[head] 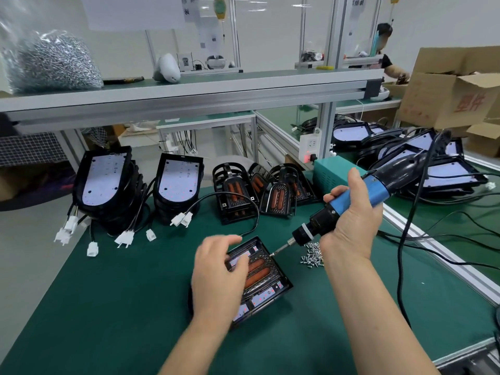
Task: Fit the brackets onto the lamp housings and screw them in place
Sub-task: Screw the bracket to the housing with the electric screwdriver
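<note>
head view | I see my left grip flat, fingers spread, pressing on the lamp housing mid counter | my right grip wrapped round the screwdriver, bit at the housing's far corner | loose screws just beside it

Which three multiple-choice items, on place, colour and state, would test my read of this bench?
1. Where is the loose pile of small silver screws? A. On the green mat, right of the flat black lamp housing. B. Inside a cardboard box. C. Left of the housing.
2. What colour is the middle of the corded electric screwdriver? A. Red. B. Blue. C. Yellow.
3. What is the right hand doing? A. Hanging idle. B. Picking screws. C. Gripping the screwdriver.
Answers: A, pile lies by the right wrist; B, blue shows beyond the hand; C, it wraps the tool.
</note>
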Tool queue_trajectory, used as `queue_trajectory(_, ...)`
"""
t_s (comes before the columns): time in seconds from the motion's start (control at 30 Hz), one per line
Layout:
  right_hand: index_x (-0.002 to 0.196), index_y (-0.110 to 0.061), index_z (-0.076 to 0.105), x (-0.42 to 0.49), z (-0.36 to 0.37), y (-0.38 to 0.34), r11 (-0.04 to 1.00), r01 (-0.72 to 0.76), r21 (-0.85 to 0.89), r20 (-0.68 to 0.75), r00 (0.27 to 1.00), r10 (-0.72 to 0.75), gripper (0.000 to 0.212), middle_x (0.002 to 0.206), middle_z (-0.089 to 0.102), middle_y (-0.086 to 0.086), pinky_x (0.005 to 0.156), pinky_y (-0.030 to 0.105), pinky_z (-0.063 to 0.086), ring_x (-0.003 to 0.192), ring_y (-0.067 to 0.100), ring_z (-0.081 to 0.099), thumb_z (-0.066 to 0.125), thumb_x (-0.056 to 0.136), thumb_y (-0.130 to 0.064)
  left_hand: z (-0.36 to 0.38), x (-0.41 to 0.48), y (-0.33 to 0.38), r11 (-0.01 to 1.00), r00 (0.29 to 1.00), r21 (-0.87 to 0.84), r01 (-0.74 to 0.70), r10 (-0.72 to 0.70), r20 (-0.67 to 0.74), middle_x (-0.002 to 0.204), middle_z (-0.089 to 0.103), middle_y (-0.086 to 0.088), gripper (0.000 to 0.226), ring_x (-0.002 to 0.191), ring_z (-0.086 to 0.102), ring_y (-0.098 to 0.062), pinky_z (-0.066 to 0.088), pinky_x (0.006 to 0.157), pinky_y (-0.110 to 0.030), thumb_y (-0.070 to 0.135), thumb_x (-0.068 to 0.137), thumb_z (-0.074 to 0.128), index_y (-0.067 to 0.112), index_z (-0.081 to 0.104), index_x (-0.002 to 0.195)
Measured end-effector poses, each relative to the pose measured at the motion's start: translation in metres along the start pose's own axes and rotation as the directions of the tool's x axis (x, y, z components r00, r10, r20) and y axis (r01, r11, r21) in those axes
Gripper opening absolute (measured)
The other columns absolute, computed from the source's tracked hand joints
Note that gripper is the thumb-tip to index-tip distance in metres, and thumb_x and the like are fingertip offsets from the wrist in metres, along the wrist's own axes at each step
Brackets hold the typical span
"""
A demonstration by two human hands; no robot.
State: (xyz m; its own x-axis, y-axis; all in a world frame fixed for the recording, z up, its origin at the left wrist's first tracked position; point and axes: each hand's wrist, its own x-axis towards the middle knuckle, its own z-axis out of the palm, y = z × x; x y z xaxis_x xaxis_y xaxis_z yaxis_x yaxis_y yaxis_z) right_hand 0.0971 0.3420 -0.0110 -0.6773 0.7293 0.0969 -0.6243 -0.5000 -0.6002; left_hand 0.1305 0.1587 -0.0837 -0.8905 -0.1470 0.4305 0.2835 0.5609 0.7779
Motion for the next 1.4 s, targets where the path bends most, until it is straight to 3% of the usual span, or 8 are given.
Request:
queue_trajectory(0.1,0.094,-0.019,0.056,0.003,0.006,0.003,1.000,0.015,-0.020,0.032,0.999,-0.015,0.016,0.061,0.056,-0.007,0.056,0.025,0.050,0.054,0.009,0.054,0.071,0.093,-0.015,-0.009,0.042,-0.011,0.891,0.898,0.436,-0.126,-0.084,0.432,0.133,0.048,0.007,0.074,0.128,0.045,-0.018,0.039,0.107,-0.035,0.055,0.083,0.071,0.032,0.043,0.147)
queue_trajectory(0.17,0.095,-0.019,0.056,0.004,0.010,0.007,0.999,0.016,-0.030,0.059,0.998,-0.014,0.017,0.067,0.056,-0.002,0.056,0.027,0.050,0.057,0.012,0.053,0.072,0.092,-0.014,-0.008,0.058,-0.017,0.847,0.754,0.516,-0.125,-0.257,0.604,0.136,0.053,0.002,0.087,0.128,0.051,-0.021,0.043,0.106,-0.038,0.069,0.077,0.069,0.032,0.038,0.150)
queue_trajectory(0.23,0.095,-0.017,0.055,0.004,0.013,0.011,0.998,0.027,-0.049,0.080,0.997,-0.023,0.019,0.072,0.055,0.001,0.056,0.029,0.049,0.057,0.013,0.053,0.073,0.091,-0.015,-0.005,0.065,-0.023,0.877,0.693,0.474,-0.078,-0.294,0.658,0.121,0.066,0.007,0.073,0.113,0.062,-0.016,0.050,0.098,-0.036,0.070,0.075,0.071,0.032,0.054,0.134)
queue_trajectory(0.37,0.100,-0.010,0.053,0.006,0.020,0.020,0.989,0.108,-0.102,0.122,0.988,-0.095,0.025,0.077,0.054,0.004,0.053,0.029,0.050,0.054,0.012,0.053,0.074,0.088,-0.016,0.001,0.064,-0.032,0.919,0.718,0.390,-0.050,-0.239,0.654,0.101,0.070,0.015,0.056,0.096,0.065,-0.011,0.053,0.090,-0.037,0.069,0.073,0.074,0.033,0.061,0.115)
queue_trajectory(0.53,0.100,-0.013,0.057,0.006,0.023,0.037,0.973,0.168,-0.159,0.196,0.971,-0.136,0.022,0.072,0.061,-0.010,0.055,0.030,0.051,0.055,0.010,0.054,0.075,0.088,-0.016,0.004,0.060,-0.034,0.925,0.715,0.378,-0.025,-0.248,0.654,0.109,0.070,0.014,0.072,0.103,0.064,-0.014,0.053,0.092,-0.039,0.078,0.064,0.066,0.036,0.058,0.122)
queue_trajectory(0.67,0.097,-0.015,0.056,0.004,0.028,0.053,0.963,0.189,-0.190,0.236,0.961,-0.142,0.022,0.070,0.063,-0.014,0.055,0.030,0.051,0.052,0.009,0.055,0.075,0.086,-0.019,0.006,0.057,-0.036,0.918,0.750,0.396,-0.022,-0.247,0.614,0.095,0.070,0.018,0.069,0.093,0.065,-0.010,0.054,0.086,-0.038,0.084,0.054,0.058,0.038,0.060,0.106)
queue_trajectory(1.17,0.096,-0.020,0.060,-0.005,0.034,0.087,0.945,0.171,-0.277,0.327,0.942,-0.075,0.031,0.087,0.060,0.012,0.060,0.035,0.050,0.063,0.027,0.055,0.079,0.076,-0.034,0.007,0.046,-0.042,0.928,0.815,0.371,0.034,-0.241,0.526,0.090,0.068,0.016,0.072,0.089,0.063,-0.009,0.055,0.081,-0.038,0.088,0.048,0.053,0.036,0.058,0.097)
queue_trajectory(1.4,0.083,-0.033,0.061,-0.004,0.034,0.085,0.929,0.199,-0.310,0.352,0.932,-0.083,0.020,0.072,0.061,-0.006,0.054,0.032,0.050,0.054,0.017,0.056,0.079,0.076,-0.036,0.007,0.044,-0.042,0.929,0.825,0.369,0.044,-0.242,0.510,0.085,0.067,0.018,0.066,0.086,0.063,-0.007,0.054,0.080,-0.036,0.088,0.049,0.055,0.037,0.056,0.091)
